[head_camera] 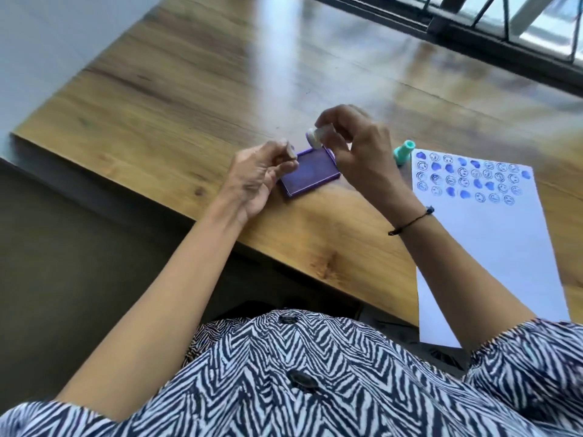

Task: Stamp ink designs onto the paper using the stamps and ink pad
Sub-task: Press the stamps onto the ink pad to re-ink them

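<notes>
A purple ink pad (310, 175) lies open on the wooden table (189, 99). My right hand (359, 146) holds a small white round stamp (314, 137) just above the pad's far edge, its face tilted sideways. My left hand (262, 175) hovers at the pad's left side with its fingertips pinched together; whether it holds something small I cannot tell. To the right lies a white sheet of paper (492, 247) with several rows of blue smiley and blob prints near its top. A teal stamp (403, 151) stands beside the paper's top left corner.
The table's near edge (284, 263) runs diagonally in front of my body. A dark window frame (473, 29) lies beyond the far side of the table. Bare wood stretches to the left of and behind the pad.
</notes>
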`<state>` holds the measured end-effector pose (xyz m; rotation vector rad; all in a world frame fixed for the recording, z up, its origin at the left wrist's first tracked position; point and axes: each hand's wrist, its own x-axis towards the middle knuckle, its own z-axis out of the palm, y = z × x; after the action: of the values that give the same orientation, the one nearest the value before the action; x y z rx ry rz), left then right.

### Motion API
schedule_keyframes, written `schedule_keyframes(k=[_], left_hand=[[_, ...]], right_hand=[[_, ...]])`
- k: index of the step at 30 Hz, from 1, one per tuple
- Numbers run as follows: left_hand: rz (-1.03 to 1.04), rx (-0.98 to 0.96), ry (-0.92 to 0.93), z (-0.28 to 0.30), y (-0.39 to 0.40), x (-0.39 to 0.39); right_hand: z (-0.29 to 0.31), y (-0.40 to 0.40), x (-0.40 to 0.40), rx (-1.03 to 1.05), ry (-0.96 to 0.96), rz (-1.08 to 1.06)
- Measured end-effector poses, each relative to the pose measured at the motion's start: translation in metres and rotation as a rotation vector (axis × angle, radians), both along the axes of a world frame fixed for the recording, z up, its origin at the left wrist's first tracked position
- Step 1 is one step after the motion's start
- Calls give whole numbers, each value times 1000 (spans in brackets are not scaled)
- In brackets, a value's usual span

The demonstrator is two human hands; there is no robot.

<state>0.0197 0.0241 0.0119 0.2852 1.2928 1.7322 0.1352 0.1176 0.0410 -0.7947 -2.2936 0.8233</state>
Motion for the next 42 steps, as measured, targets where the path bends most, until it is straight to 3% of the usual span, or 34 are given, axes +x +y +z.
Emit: schedule_keyframes(k=[8, 17, 28, 35, 42], left_hand=[[122, -45, 73, -16, -17, -3], [161, -18, 148, -27, -17, 7], [143, -8, 223, -30, -19, 10], [165, 18, 282, -34, -22, 10], [179, 23, 308, -39, -22, 9]], right_hand=[[-23, -4, -17, 279, -383, 181], [-18, -4, -22, 210, -500, 223], [-31, -8, -18, 154, -439, 183], [-13, 7, -23, -61, -339, 152], [-34, -15, -27, 162, -420, 168]])
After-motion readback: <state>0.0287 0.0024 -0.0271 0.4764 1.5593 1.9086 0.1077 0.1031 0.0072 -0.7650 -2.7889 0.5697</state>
